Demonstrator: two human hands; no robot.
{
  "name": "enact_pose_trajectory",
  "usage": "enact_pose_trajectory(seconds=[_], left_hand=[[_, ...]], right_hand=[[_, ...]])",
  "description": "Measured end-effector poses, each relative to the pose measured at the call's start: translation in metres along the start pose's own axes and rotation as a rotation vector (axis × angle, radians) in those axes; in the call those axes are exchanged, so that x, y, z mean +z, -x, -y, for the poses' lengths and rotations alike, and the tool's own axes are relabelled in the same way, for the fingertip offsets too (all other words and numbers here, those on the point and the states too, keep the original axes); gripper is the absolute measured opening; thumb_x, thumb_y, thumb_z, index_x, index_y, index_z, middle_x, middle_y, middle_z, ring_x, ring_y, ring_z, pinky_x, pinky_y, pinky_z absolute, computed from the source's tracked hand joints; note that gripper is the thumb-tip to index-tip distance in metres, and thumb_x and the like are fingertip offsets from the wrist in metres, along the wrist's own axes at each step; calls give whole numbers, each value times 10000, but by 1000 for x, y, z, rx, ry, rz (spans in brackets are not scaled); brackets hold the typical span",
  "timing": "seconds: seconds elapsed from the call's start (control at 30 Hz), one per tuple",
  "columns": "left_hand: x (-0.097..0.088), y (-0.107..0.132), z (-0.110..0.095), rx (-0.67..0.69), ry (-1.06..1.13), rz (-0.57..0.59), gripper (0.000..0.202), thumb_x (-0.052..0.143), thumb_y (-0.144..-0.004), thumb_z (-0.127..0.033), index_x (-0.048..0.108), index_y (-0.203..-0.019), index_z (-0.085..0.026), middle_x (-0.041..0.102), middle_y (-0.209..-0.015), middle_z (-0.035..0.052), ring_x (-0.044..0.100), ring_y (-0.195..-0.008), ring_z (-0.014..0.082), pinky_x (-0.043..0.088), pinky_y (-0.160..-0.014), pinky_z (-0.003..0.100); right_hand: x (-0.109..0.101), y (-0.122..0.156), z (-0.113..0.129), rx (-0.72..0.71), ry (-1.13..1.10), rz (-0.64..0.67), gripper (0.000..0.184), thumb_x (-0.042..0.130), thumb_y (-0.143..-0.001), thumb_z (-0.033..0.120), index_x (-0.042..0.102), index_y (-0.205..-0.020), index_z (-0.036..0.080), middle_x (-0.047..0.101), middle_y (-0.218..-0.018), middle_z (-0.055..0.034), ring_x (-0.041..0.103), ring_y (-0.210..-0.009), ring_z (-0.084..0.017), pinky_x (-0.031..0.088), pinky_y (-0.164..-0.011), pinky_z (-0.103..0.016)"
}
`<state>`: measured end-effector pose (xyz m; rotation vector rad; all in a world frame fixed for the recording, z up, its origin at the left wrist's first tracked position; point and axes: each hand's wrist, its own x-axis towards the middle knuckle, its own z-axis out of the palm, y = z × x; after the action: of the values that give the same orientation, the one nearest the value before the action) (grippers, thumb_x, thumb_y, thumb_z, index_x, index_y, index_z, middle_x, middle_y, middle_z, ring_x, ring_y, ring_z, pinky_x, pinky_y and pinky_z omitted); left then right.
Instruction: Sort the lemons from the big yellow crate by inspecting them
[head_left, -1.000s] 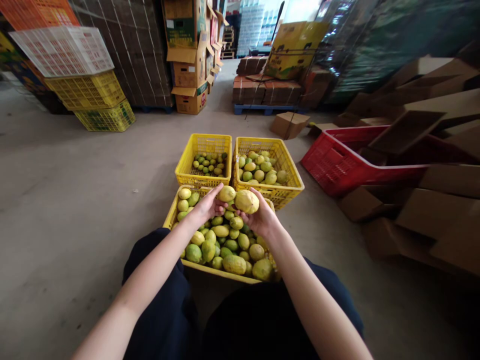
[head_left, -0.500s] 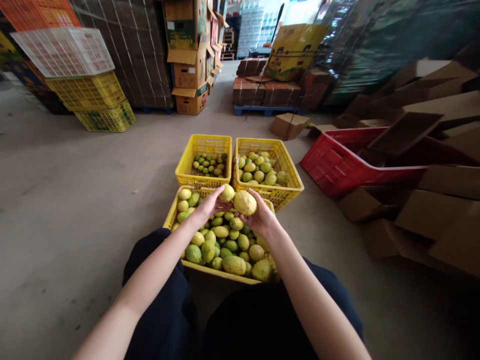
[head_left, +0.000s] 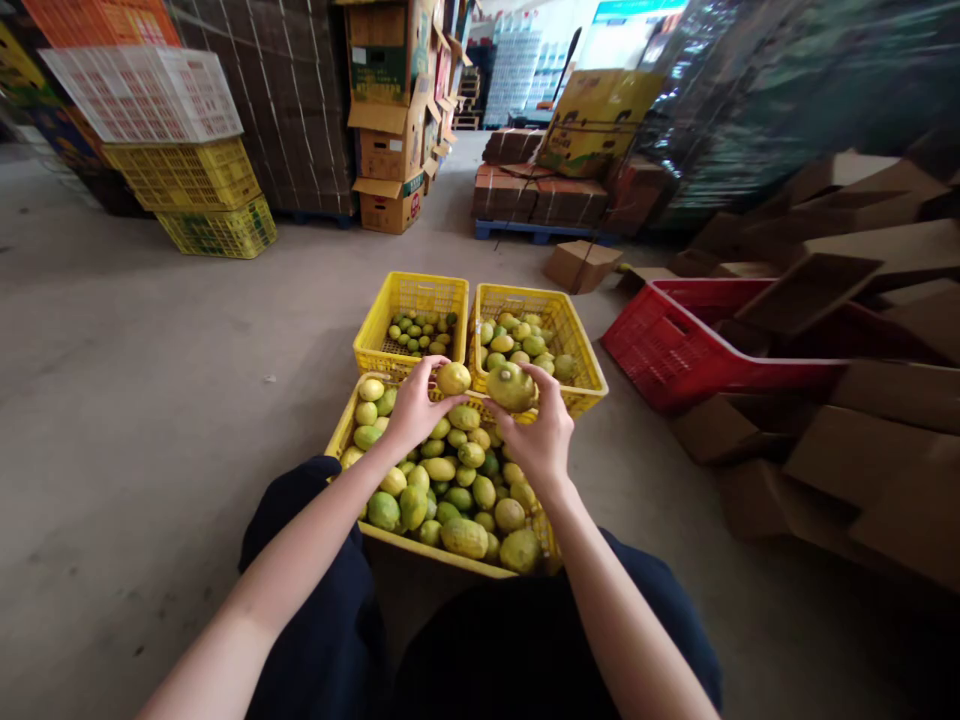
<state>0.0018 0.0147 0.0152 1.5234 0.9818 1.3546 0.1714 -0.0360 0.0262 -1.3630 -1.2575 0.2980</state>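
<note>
The smaller yellow lemon and the larger, greener lemon are held apart above the far end of the front crate. The left hand has its grip pinching the smaller; the right hand pinches the larger between thumb and fingers. Both should be firm and fairly light, the larger heavier. Waxy rind may slip: hold around the widest part, gently, against bruising. More lemons fill the front crate below.

Grey floor, edges cluttered.
We note red crate beside cardboard boxes, white crate stacked at left, loaded blue pallet.
</note>
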Motion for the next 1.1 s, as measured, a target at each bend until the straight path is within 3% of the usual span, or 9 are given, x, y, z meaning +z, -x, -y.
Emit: enact_pose_trajectory(seconds=[0.13,0.37,0.57,0.73,1.0,1.1], left_hand=[[0,0,-6,7,51,29,515,901,-582,-255,642,-1027,-236,640,-1102,54,601,-1026,226,450,-955,316],[-6,-4,-8,-82,132,90,556,927,-517,-279,690,-1017,-220,572,-1169,77,579,-1016,219,511,-820,283],[-15,-8,-12,-257,371,118,456,866,-619,-187,638,-1014,-191,661,-1039,41,616,-996,183,480,-950,328],[-19,-6,-11,-444,589,173,306,797,-701,-135,632,-957,-168,677,-998,35,644,-1013,185,465,-1011,388],[-3,0,-2,-585,723,122,94,660,-846,-187,692,-929,-155,721,-1040,83,603,-1179,228,467,-1047,369],[3,1,-3,-639,755,66,131,622,-888,-248,677,-955,-150,723,-1017,91,614,-1160,221,469,-1056,356]], right_hand=[[3,5,2,-21,-24,29,524,806,-668,265,620,-1156,301,668,-1234,-52,600,-1174,-291,444,-1058,-458],[4,-1,4,179,-374,117,582,865,-555,211,653,-1093,281,676,-1182,-36,637,-1108,-259,570,-885,-365],[-4,-9,4,332,-577,228,606,896,-524,226,675,-1085,291,694,-1133,-4,666,-1004,-214,589,-803,-314],[-3,-11,3,504,-700,186,387,856,-588,326,679,-929,273,719,-897,44,658,-712,-131,541,-607,-229],[13,-3,-5,673,-629,229,209,751,-718,385,701,-858,238,717,-778,46,643,-680,-130,517,-502,-184],[19,2,-4,771,-632,239,182,666,-813,395,711,-867,227,740,-807,20,683,-747,-170,566,-513,-219]])
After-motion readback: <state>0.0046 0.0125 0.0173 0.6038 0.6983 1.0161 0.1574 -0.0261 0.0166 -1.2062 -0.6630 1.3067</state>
